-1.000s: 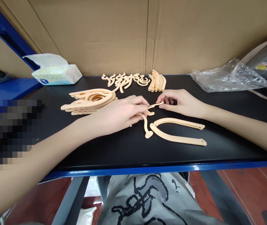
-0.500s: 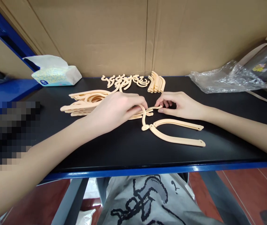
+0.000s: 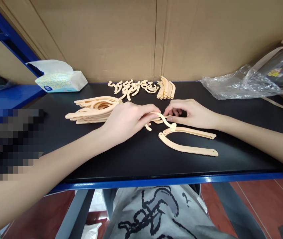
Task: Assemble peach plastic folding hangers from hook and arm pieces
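Note:
My left hand [image 3: 127, 119] pinches a curved peach plastic hook piece [image 3: 165, 121] whose round end hangs just over the table. My right hand [image 3: 193, 113] rests right beside it, fingertips closed on a small part of the same pale plastic, mostly hidden by the fingers. Just in front of both hands lie two long peach hanger arms [image 3: 188, 147], joined at their left ends in a V. A stack of assembled peach hangers [image 3: 94, 108] lies left of my left hand.
Loose hook pieces [image 3: 131, 87] and a row of curved arms [image 3: 166, 89] lie at the back of the black table [image 3: 131, 159]. A tissue pack [image 3: 59, 81] sits back left, a crumpled clear plastic bag [image 3: 243, 83] back right. Cardboard stands behind.
My left hand has swung the hook piece from pointing down toward me to pointing right, its round end now near the joined ends of the two arms. My right hand barely moved.

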A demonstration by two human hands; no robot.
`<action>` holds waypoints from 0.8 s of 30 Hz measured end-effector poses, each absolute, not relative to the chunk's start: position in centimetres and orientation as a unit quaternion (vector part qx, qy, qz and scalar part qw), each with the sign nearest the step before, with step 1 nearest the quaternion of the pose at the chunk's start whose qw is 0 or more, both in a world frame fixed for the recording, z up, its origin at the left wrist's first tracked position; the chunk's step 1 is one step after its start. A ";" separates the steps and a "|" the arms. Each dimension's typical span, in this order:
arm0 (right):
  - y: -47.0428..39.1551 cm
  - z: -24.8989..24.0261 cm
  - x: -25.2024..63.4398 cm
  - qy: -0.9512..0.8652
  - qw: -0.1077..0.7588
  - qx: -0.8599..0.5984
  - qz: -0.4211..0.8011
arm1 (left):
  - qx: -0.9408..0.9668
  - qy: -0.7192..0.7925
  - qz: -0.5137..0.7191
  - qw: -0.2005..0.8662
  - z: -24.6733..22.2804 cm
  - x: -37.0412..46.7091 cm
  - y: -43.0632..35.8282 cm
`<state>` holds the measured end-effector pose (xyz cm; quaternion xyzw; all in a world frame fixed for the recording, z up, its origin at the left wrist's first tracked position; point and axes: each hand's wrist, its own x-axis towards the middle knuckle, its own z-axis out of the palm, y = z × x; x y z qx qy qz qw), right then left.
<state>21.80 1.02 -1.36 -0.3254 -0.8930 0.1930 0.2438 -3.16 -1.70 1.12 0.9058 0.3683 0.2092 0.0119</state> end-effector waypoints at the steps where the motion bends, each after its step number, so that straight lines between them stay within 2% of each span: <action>1: 1.0 -1.3 21.8 -0.893 0.243 -0.325 0.195 | 0.907 0.365 0.211 0.010 1.0 -3.1 -1.6; 8: 0.8 -1.3 21.7 -0.886 0.244 -0.332 0.212 | 0.904 0.374 0.205 0.008 0.7 -3.1 -1.4; 17: 0.1 -1.1 21.3 -0.831 0.285 -0.371 0.300 | 0.897 0.385 0.216 0.028 0.5 -2.9 -1.6; 24: -0.3 -0.6 20.9 -0.800 0.272 -0.368 0.387 | 0.897 0.382 0.221 0.025 0.4 -2.8 -1.6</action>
